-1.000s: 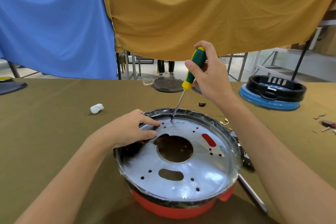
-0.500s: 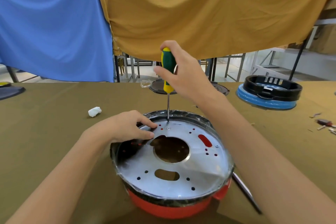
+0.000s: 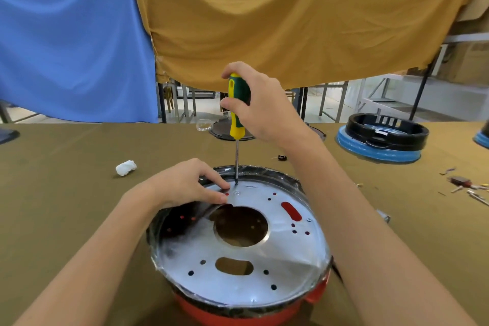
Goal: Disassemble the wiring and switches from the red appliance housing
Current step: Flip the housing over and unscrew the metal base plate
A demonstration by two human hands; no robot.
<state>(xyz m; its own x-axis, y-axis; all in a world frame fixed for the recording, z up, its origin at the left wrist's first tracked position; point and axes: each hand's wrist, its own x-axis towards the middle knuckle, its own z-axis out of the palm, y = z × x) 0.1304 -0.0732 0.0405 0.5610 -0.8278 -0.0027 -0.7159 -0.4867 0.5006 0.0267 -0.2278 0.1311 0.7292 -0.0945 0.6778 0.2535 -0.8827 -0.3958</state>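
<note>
Head view: a round red plastic appliance housing (image 3: pixel 238 312) sits at the lower centre of the frame on an olive-green cloth-covered table (image 3: pixel 66 206), capped by a shiny perforated metal plate (image 3: pixel 264 267). The right hand (image 3: pixel 264 106), above the centre, grasps a yellow-and-green-handled screwdriver (image 3: pixel 236 103) held upright, its tip on a screw near the plate's far rim. The left hand (image 3: pixel 185 185) rests on the plate's upper-left edge, fingers pressing down, holding nothing. A crumpled white wad (image 3: pixel 126 167) lies to the left
</note>
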